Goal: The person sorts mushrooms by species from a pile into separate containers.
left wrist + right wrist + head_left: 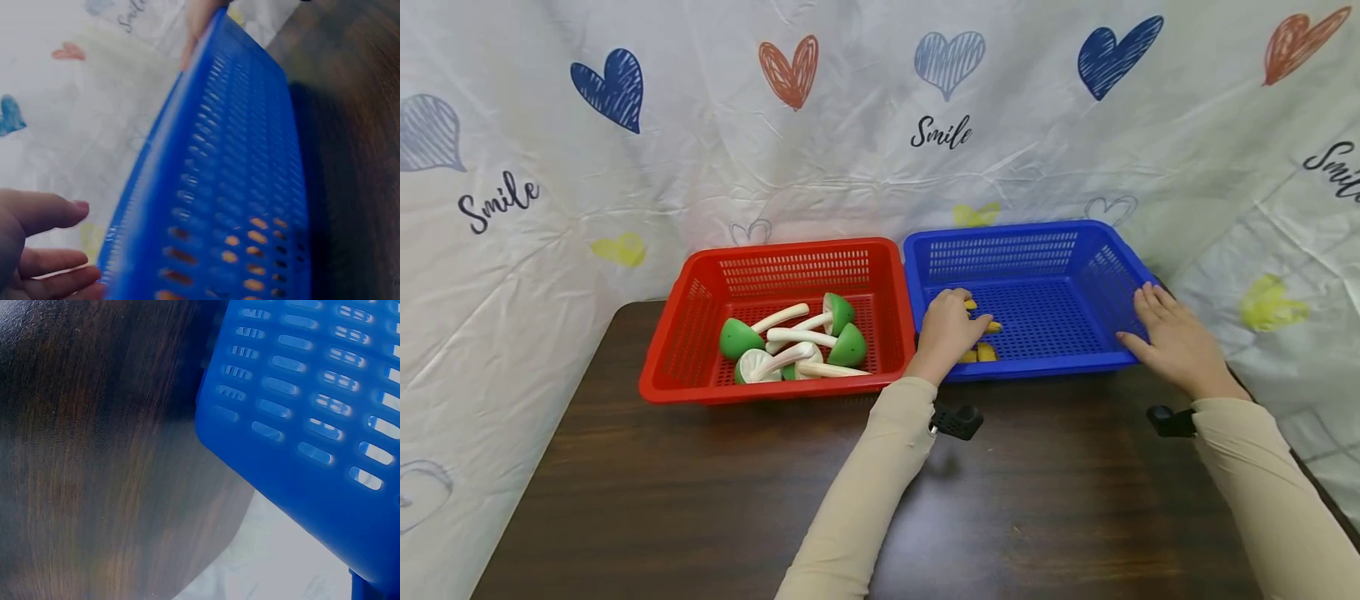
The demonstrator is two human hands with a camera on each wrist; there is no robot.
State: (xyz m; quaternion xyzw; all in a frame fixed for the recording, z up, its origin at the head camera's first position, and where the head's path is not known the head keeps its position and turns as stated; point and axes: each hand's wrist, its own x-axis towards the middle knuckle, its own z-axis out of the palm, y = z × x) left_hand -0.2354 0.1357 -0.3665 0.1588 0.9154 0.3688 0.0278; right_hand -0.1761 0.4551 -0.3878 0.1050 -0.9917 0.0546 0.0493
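Note:
In the head view my left hand (950, 329) reaches into the left part of a blue plastic basket (1037, 366). Small yellow-brown pieces (987, 352) lie beneath and beside its fingers, their kind unclear and partly hidden by the hand. The left wrist view has the thumb and fingers of that hand (47, 250) apart, with nothing seen between them; the slotted basket wall (250, 144) covers part of it. My right hand (1180, 342) rests on the basket's right rim with its fingers extended. Only the basket's outer wall (281, 412) shows in the right wrist view, not the hand.
Left of the blue basket, close against it, stands a red basket (685, 393) with several green-capped, white-stemmed toy mushrooms (848, 346). Both stand on a dark wooden table (700, 500). A white cloth (865, 150) printed with hearts hangs behind.

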